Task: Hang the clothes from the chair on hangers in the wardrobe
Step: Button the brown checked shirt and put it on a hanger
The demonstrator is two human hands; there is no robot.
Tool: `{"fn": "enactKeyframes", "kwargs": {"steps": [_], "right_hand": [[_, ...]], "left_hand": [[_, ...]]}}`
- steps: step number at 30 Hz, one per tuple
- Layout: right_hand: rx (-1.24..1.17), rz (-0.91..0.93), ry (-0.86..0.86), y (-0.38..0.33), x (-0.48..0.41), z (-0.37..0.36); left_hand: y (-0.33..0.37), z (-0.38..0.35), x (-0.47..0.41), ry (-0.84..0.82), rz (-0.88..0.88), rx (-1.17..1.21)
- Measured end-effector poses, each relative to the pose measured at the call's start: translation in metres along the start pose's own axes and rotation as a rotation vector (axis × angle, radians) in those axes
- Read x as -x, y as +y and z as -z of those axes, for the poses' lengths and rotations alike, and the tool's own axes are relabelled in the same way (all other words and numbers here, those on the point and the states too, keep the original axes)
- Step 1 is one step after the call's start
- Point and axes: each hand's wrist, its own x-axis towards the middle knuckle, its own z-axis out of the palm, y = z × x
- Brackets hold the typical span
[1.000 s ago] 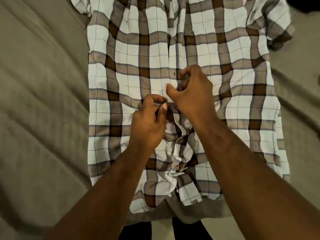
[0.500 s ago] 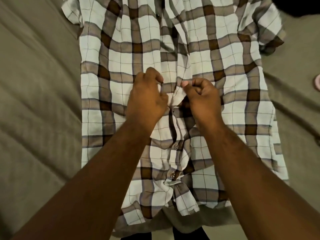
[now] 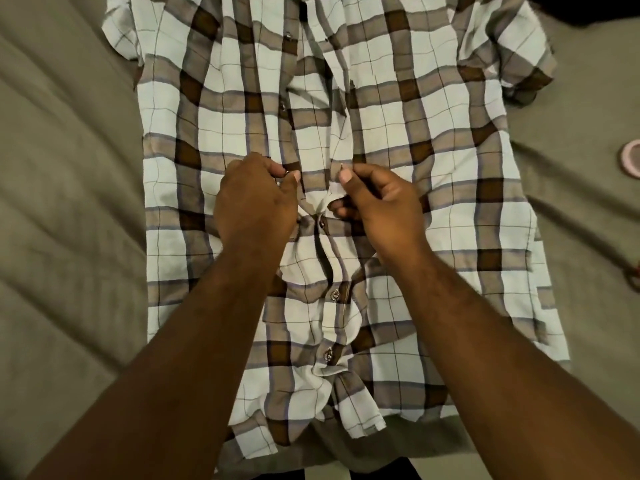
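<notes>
On olive bedcover (image 3: 69,237), plaid shirt (image 3: 450,188); left hand (image 3: 254,206) and right hand (image 3: 381,206) fingers pinch its placket

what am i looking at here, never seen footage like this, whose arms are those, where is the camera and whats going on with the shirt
No machine here: a person wears a wide-angle camera on the head, so this one view looks forward and down along their own bare arms. A plaid shirt lies spread front up on a grey-green bedcover. The buttons nearer the hem look fastened; the upper buttons are open. The left hand pinches the shirt edge that carries the buttons, and the right hand pinches the facing edge, probably to close the next one. A small pink round thing lies at the right margin; I cannot tell what it is.
</notes>
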Motion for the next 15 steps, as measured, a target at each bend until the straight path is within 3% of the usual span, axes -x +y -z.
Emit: {"fn": "enactKeyframes", "kwargs": {"steps": [6,11,15], "right_hand": [[-0.019,0.043,0.043,-0.014,0.000,0.000],[0.227,0.271,0.074,-0.021,-0.011,-0.012],[0.348,0.311,0.075,-0.014,-0.014,-0.015]], "left_hand": [[0.006,0.005,-0.008,-0.079,-0.096,0.181],[0.013,0.004,-0.006,-0.160,-0.093,0.358],[0.012,0.003,-0.008,-0.173,-0.041,0.412]]}}
